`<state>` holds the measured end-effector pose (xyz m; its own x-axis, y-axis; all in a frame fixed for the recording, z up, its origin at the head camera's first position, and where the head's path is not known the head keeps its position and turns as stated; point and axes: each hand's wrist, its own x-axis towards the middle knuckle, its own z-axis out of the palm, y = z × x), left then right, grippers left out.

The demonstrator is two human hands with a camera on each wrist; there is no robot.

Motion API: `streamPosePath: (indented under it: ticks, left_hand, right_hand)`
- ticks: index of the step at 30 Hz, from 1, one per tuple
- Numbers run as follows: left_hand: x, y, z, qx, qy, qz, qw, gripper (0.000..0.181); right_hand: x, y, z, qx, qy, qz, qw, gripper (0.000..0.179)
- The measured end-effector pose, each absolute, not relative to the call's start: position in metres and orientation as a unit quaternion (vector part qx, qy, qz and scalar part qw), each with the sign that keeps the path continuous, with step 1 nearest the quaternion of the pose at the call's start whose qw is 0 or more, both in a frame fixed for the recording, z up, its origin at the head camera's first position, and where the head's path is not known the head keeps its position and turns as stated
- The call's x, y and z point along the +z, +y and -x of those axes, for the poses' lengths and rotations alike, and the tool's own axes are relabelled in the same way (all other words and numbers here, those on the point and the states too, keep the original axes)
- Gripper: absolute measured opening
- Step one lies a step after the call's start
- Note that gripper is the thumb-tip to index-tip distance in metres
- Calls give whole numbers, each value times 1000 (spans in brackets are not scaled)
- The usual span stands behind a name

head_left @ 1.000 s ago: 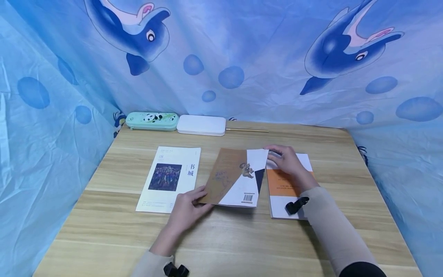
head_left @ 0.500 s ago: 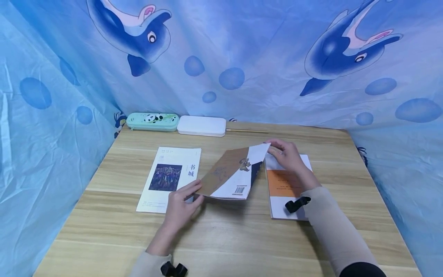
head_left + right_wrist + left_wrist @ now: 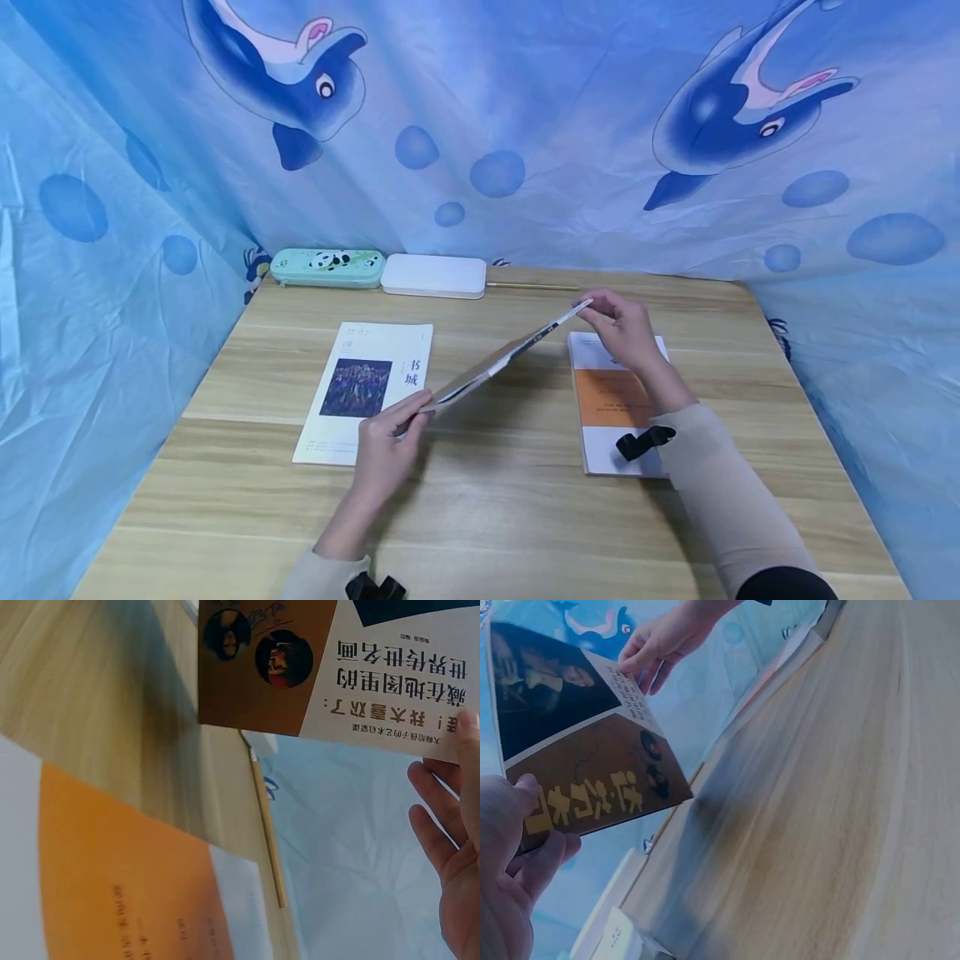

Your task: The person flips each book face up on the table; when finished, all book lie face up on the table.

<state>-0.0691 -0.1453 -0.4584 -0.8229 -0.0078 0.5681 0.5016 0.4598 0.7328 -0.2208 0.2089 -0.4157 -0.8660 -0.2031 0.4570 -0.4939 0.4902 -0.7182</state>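
Note:
A thin brown and white book is held above the table between both hands, nearly edge-on in the head view. My left hand pinches its lower left corner, thumb on one face and fingers on the other. At the upper right corner, my right hand pinches it too. The left wrist view shows the cover with a dark painting and gold lettering; in the right wrist view the printed title on the cover appears upside down. Below the right forearm lies a white and orange book, partly hidden.
A white book with a dark picture lies flat at left. Along the back edge stand a green panda pencil case, a white box and a thin gold stick. Blue dolphin-print cloth encloses the table.
The brown and white book has tipped from showing its back cover to nearly edge-on. Its right side rose with my right hand; my left hand moved slightly left and up.

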Motion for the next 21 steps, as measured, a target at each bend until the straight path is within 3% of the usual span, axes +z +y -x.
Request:
streamPosePath:
  ticks: [8, 21]
  left_hand:
    - [-455, -145, 69, -506, -807, 146, 267, 21]
    - [-454, -146, 60, -507, -823, 108, 234, 17]
  right_hand:
    - [-404, 205, 222, 455, -849, -199, 182, 10]
    - [-398, 200, 221, 460, -850, -181, 181, 18]
